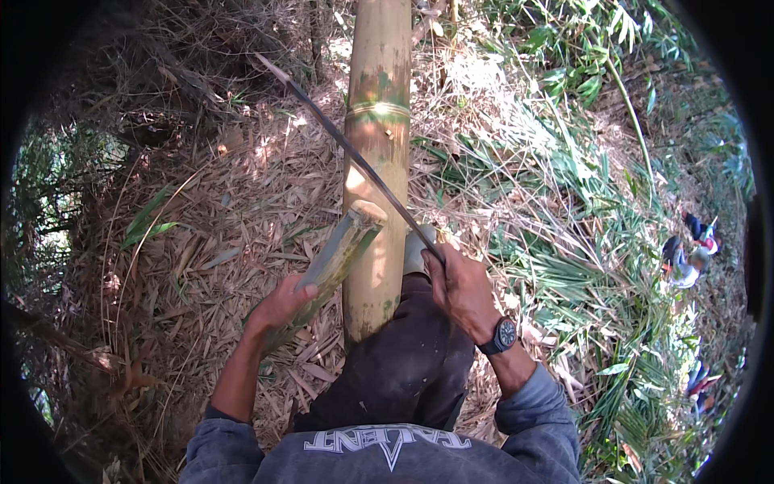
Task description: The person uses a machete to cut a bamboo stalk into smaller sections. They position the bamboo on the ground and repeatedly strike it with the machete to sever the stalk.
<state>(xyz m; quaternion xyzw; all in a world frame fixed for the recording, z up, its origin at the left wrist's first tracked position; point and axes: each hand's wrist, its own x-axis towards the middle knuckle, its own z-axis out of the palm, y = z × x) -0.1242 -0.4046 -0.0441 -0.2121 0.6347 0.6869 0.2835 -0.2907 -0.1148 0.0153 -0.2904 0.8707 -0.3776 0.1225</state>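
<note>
- Left hand [284,305] closed around a short, green cut bamboo piece [334,260], leaned against the thick yellow-green bamboo pole [377,161].
- Right hand [461,286] grips a long dark machete blade [355,157], its edge lying at the piece's top end.
- Judged barely begun: the piece looks unsplit.

The left hand [282,305] grips a short cut bamboo piece [332,262] that angles toward one o'clock, its cut end leaning on a thick bamboo pole [377,161] lying toward twelve. The right hand [459,286], with a wristwatch [501,335], holds a long thin blade [347,145] pointing to eleven o'clock across the pole. Dry leaves [226,218] cover the ground; other people [689,250] stand at three o'clock.
</note>
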